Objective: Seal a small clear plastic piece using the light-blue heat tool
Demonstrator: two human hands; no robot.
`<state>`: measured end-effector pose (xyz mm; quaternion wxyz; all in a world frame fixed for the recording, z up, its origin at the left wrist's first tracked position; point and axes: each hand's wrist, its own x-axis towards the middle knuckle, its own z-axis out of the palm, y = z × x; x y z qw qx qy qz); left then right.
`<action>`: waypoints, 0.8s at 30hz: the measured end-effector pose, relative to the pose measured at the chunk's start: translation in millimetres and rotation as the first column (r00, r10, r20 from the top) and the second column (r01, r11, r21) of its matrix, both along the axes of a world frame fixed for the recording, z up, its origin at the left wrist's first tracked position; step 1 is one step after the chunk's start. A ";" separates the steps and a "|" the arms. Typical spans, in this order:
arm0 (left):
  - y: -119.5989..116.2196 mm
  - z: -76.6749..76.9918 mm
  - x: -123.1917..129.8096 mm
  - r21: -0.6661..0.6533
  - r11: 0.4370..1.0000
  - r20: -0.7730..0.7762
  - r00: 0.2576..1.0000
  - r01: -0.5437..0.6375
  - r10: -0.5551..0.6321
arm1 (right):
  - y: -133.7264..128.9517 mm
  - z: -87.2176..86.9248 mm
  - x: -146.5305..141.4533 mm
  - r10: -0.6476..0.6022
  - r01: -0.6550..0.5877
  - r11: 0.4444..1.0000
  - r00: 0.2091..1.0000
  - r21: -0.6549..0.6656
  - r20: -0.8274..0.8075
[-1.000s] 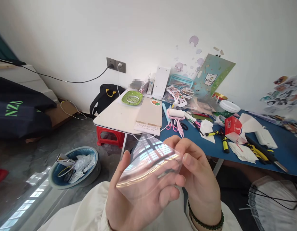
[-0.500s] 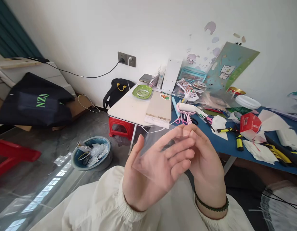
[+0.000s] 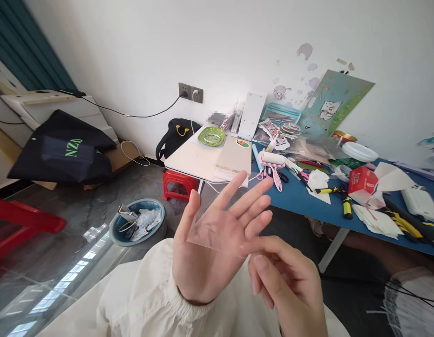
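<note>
Transparent plastic, a thin sheet (image 3: 217,236) lying across the palm of the left hand (image 3: 211,258) and reaching into the gap between thumb and forefinger. Left fingers spread and straight, palm upward, not closed around anything. At the sheet's lower right corner, the right hand (image 3: 290,271), fingers curled, with thumb and forefinger close together; cannot tell whether pinching that corner or just touching.

Just beyond, on the white table (image 3: 188,161), a green square dish (image 3: 222,133) with a pale ring-like thing inside, details too small to make out. On the adjoining blue table (image 3: 287,201), near the wall, a light-blue zip pouch (image 3: 280,112), contents unclear. In front of and beside that pouch, clear plastic bags (image 3: 315,147) with flat pieces in or under them, hard to tell which. Farther right, a gold-and-red tin (image 3: 343,135), a green tub (image 3: 346,162) under a white round lid (image 3: 360,150), and a red box (image 3: 360,185) with white paper sticking out beside it.

Down on the floor, to the left, a blue-grey basin (image 3: 158,234) holding crumpled clear plastic (image 3: 148,220), white scraps and a loop of thin yellowish cord. Behind, by the wall, a black backpack (image 3: 172,133), inside not visible.
</note>
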<state>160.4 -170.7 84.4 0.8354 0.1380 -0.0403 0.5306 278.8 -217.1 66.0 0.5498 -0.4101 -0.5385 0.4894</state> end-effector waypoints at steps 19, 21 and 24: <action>-0.9 0.2 0.8 -0.051 0.998 0.030 0.999 0.031 -0.029 | 6.7 -6.9 -1.0 0.117 -0.109 0.992 0.978 0.057 -0.170; -0.6 0.6 1.0 -0.049 0.998 0.023 0.999 0.025 -0.024 | 6.6 -7.8 -1.4 0.124 -0.115 0.991 0.977 0.065 -0.171; -0.4 0.5 0.9 -0.047 0.999 0.009 1.000 0.016 -0.015 | 5.7 -8.5 -0.7 0.124 -0.114 0.991 0.980 0.075 -0.153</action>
